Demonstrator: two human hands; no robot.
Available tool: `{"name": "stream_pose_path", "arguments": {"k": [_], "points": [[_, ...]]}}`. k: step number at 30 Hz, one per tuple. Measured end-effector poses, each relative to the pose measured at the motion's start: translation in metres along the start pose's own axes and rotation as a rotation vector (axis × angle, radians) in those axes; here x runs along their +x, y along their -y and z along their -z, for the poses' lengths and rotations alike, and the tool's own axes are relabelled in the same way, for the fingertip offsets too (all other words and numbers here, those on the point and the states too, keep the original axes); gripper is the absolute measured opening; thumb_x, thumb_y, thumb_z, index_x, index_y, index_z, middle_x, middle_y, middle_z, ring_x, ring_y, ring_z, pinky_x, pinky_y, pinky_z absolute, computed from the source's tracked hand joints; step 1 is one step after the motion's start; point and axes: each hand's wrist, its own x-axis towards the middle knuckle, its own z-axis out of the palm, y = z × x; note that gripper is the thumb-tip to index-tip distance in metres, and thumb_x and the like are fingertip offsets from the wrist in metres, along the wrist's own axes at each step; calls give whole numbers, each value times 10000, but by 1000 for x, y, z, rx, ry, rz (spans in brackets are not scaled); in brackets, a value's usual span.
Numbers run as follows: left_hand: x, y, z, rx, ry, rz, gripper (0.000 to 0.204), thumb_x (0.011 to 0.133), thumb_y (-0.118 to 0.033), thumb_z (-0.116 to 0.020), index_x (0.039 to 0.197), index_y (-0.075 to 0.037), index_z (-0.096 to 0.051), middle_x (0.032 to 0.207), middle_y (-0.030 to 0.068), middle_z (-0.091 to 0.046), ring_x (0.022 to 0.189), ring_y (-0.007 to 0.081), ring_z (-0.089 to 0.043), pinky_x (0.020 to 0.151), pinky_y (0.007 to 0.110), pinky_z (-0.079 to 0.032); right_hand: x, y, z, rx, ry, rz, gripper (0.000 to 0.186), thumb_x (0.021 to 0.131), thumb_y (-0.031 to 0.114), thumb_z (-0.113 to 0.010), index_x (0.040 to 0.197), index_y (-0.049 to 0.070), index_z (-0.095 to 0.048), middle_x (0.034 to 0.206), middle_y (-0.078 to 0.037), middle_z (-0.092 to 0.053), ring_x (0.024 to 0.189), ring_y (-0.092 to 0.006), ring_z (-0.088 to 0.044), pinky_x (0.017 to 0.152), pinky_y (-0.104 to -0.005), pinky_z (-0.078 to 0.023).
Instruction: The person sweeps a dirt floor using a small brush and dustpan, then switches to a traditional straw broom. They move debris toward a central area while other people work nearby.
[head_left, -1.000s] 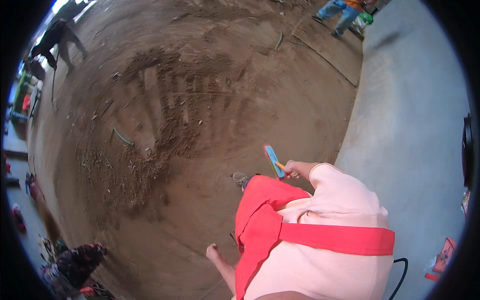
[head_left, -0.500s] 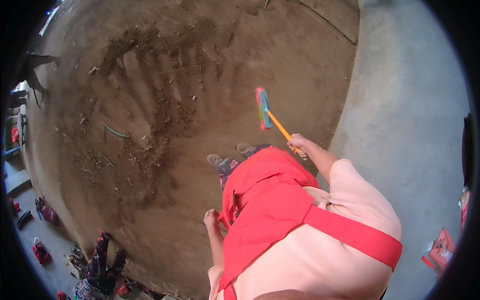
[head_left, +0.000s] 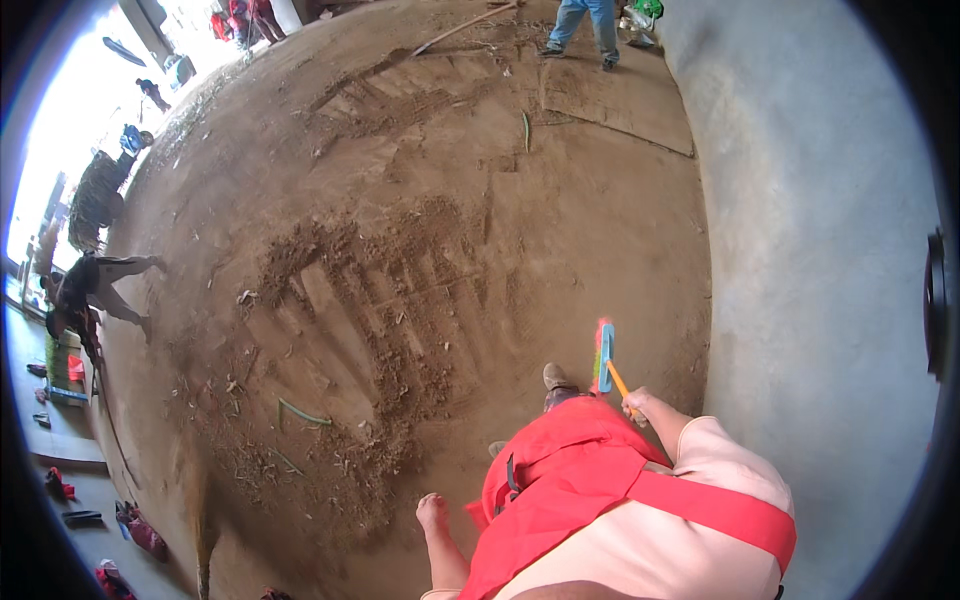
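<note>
My right hand [head_left: 638, 404] grips the yellow handle [head_left: 619, 381] of a push broom, low at the right. The broom's light-blue head [head_left: 607, 355] has pink and green bristles [head_left: 599, 358] and is by the floor, just ahead of my shoe [head_left: 556, 376]. My left hand [head_left: 432, 512] hangs at my side beside my red apron [head_left: 570, 450], its fingers curled and nothing seen in them. Loose dark soil [head_left: 395, 330] lies in ridges ahead and to the left.
A wall [head_left: 800, 200] runs along the right. A person in blue jeans [head_left: 583, 25] stands far ahead near a long-handled tool [head_left: 462, 28]. At the left a person in dark clothes [head_left: 85, 290] bends over. Green stems [head_left: 305, 413] lie in the soil.
The view has tilted up, bringing the far floor and the person in jeans into sight. The broom head is closer to my body, still in my right hand. My feet have shifted in a step.
</note>
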Motion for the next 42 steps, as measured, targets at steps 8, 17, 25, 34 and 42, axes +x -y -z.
{"name": "stream_pose_path", "arguments": {"k": [8,17,25,34,42], "points": [[-13,-27,-84,151,33,23,132,800,-102,-523,903,-65,-596,693,36,-581,568,148,-565,446,274,-421,63,35,42,81,152,5,185,788,61,-530,606,25,-536,495,-98,-502,385,-219,-492,329,-378,-371],[-45,-80,-221,264,80,-32,170,803,-135,-532,933,-64,-615,737,44,-614,614,139,-576,507,269,-453,137,113,88,220,309,-56,119,774,-4,-474,661,-8,-509,514,-80,-478,401,-169,-466,355,-325,-393],[-55,-106,-294,849,35,-274,326,770,-285,-569,1010,-79,-649,899,121,-675,881,251,-639,805,320,-485,136,148,109,204,211,6,139,769,56,-494,630,42,-488,476,-64,-453,351,-188,-449,325,-340,-389],[4,-89,-313,1424,373,-284,596,786,-540,-543,1239,-159,-473,1242,255,-444,1113,453,-468,910,489,-439,204,104,116,249,-20,74,273,869,224,-526,635,91,-481,519,-60,-491,381,-214,-475,347,-363,-385],[8,-78,-248,1187,469,-574,220,823,-243,-595,980,-92,-628,912,122,-632,865,293,-591,745,369,-481,193,165,11,487,-13,-114,191,796,180,-617,650,109,-516,490,-36,-477,368,-176,-470,336,-349,-350]]}}
